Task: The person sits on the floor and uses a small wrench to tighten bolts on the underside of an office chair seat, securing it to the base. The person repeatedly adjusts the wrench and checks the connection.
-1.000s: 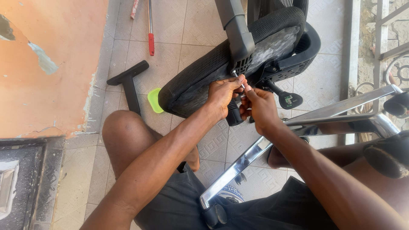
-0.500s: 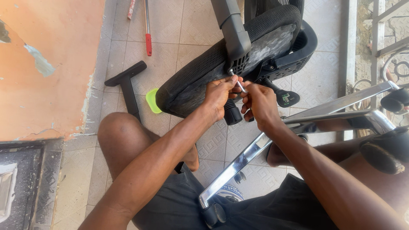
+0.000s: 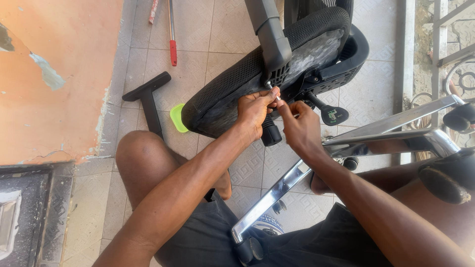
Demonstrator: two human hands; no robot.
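Bolt at the chair seat underside – both hands on it

The left hand [image 3: 255,111] pinches a small bolt [image 3: 278,98], fingers together on it, against the black chair seat [image 3: 222,99] lying tipped on the tiled floor [image 3: 198,44]. The right hand [image 3: 301,129] sits just right of it, fingertips closed toward the same bolt; whether they grip it cannot be told. Risk – the bolt may slip from the pinch and roll under the chrome chair base [image 3: 376,136] nearby, or seat crooked in its hole.

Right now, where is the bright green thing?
In the head view, the flat bright green plastic piece lies on the tiled floor left of centre, tucked under the black mesh chair seat, beside the black T-shaped armrest.
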